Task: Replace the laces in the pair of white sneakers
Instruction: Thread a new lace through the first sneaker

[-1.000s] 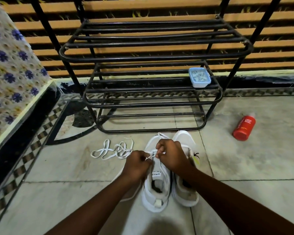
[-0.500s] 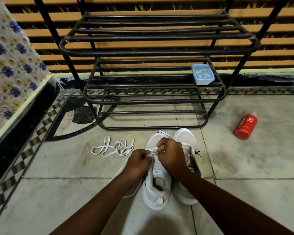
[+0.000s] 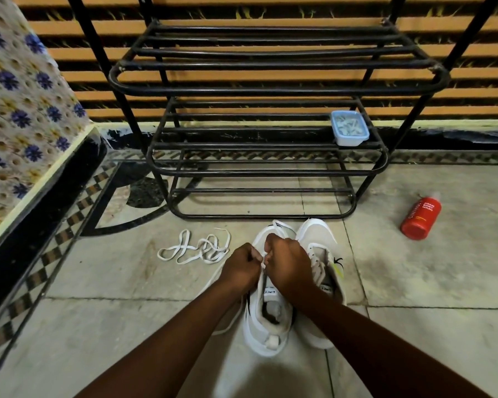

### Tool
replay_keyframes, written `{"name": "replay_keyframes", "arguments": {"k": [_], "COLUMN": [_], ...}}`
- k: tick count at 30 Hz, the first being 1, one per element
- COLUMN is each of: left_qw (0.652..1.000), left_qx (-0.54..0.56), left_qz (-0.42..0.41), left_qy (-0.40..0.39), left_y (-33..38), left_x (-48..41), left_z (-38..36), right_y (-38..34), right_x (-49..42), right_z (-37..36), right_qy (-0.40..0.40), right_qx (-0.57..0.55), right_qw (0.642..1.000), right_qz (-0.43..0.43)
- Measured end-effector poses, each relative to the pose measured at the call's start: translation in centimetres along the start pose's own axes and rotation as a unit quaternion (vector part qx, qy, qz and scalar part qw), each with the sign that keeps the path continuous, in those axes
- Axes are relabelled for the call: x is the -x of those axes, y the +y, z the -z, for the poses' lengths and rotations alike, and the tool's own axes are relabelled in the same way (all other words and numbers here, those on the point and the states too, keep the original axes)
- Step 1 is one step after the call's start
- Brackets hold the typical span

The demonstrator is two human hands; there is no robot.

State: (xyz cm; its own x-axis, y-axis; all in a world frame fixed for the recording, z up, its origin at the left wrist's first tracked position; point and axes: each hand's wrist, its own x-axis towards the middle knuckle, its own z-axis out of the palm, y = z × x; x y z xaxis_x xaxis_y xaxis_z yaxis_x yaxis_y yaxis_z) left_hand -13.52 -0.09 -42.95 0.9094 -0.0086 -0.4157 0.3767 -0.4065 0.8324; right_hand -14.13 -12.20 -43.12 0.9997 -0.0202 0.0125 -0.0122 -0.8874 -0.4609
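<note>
Single view: wide-angle head-worn camera, facing forward and steeply down onto pale tiled floor [image 3: 98,282]. Left hand [image 3: 242,267] and right hand [image 3: 289,264], both pinching white flat lace [image 3: 263,264], reach in from bottom edge, near lens, just below frame centre. Black tubular metal shoe rack [image 3: 270,90] farther off, filling upper middle, bars bowed by lens.

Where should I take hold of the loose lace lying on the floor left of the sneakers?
Pinch the loose lace at the long loop on its left end, coming straight down from above. It lies flat and limp on the tile, and strands there are spread apart, unlike the tangled right half, so fingers can probably close across one strand cleanly.
</note>
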Motion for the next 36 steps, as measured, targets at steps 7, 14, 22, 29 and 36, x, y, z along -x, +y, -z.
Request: {"name": "replay_keyframes", "arguments": {"k": [7, 14, 22, 29, 36], "left_qw": [1.0, 0.998, 0.999, 0.992, 0.989], "left_qx": [-0.001, -0.033, 0.0, -0.119, -0.134], "left_qz": [0.007, 0.009, 0.0, -0.021, -0.056], "left_qy": [0.02, 0.049, 0.048, 0.029, -0.02], "left_y": [-0.2, -0.3, -0.6, -0.4, -0.3], "left_x": [-0.7, -0.7, -1.1, -1.2, -2.2], "left_z": [0.0, -0.7, -0.8, -0.5, 1.1], "right_y": [-0.5, -0.7, -0.7, -1.0, -1.3], "right_x": [-0.6, 0.2, 0.4, 1.3, 5.5], "right_z": [0.7, 1.1, 1.2, 1.6, -0.1], "right_qy": [-0.004, -0.009, -0.006, 0.029, 0.067], "right_qx": [0.027, 0.08, 0.065, -0.009, 0.034], "right_qw": [0.999, 0.995, 0.997, 0.999, 0.997], "right_qz": [0.047, 0.063, 0.051, 0.023, -0.005]}}
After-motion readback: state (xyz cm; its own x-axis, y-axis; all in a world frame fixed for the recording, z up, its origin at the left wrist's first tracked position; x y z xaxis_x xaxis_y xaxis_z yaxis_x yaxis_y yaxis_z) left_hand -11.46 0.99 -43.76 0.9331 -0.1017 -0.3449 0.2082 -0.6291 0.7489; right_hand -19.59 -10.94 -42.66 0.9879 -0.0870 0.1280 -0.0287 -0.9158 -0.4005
